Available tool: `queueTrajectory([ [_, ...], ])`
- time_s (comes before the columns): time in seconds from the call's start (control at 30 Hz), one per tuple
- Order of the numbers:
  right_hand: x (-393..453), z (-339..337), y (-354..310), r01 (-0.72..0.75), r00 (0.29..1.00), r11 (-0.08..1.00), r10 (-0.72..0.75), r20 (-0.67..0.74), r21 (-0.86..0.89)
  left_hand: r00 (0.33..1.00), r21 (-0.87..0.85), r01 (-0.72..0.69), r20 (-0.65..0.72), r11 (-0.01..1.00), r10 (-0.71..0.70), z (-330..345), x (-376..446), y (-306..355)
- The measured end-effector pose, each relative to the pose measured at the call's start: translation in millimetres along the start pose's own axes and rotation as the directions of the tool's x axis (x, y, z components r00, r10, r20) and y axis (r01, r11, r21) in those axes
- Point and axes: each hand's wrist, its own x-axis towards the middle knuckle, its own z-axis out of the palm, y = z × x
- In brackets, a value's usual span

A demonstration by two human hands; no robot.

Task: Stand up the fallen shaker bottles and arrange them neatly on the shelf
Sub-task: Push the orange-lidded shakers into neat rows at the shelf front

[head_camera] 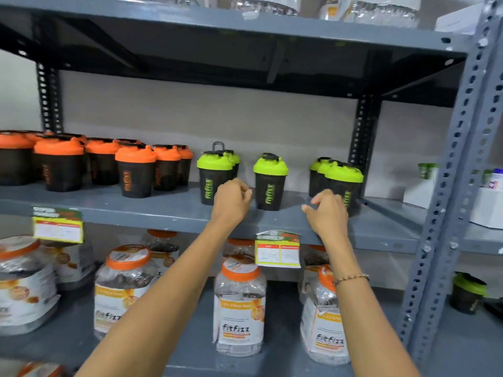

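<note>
Black shaker bottles stand upright on the grey middle shelf (163,213). Several with orange lids (134,171) crowd the left part. Green-lidded ones form three clusters: one on the left (211,176), a single bottle in the middle (270,182), and one on the right (343,183). My left hand (231,201) hovers with curled fingers just in front of the left green cluster, holding nothing. My right hand (328,210) is loosely curled in front of the right green cluster, fingers near its front bottle; whether it touches is unclear.
Clear jars with orange lids (239,303) fill the shelf below. Two price tags (278,248) hang from the middle shelf's front edge. A perforated grey upright (446,202) stands at the right, with another green-lidded shaker (468,293) beyond it on a lower shelf.
</note>
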Motion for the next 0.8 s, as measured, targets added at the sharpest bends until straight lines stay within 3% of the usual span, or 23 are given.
queueTrajectory([
  [0.1, -18.7, 28.6, -66.8, 0.189, 0.97, 0.98, -0.197, 0.145, 0.066, 0.989, -0.037, -0.035, -0.147, 0.999, 0.029, -42.7, -1.5, -36.3],
  [0.27, -46.2, 105.0, -172.6, 0.276, 0.889, 0.938, -0.331, 0.315, 0.208, 0.937, -0.03, 0.057, -0.343, 0.998, -0.064, -109.5, 5.2, -118.6],
  [0.4, -56.0, 162.8, -230.9, 0.206, 0.874, 0.941, -0.301, 0.383, 0.269, 0.925, 0.015, 0.122, -0.363, 0.992, -0.108, -153.4, 16.6, -181.5],
  [0.57, -52.7, 218.0, -272.8, 0.053, 0.918, 0.965, -0.147, 0.368, 0.255, 0.878, 0.109, 0.343, -0.389, 0.933, -0.278, -209.6, 40.8, -257.9],
  [0.67, -56.9, 242.1, -289.1, 0.023, 0.927, 0.977, -0.101, 0.362, 0.212, 0.872, 0.12, 0.414, -0.336, 0.902, -0.356, -232.5, 59.3, -292.7],
  [0.8, -61.1, 262.5, -306.0, -0.023, 0.945, 0.994, -0.013, 0.328, 0.104, 0.843, 0.074, 0.537, -0.031, 0.84, -0.536, -243.9, 84.6, -324.3],
])
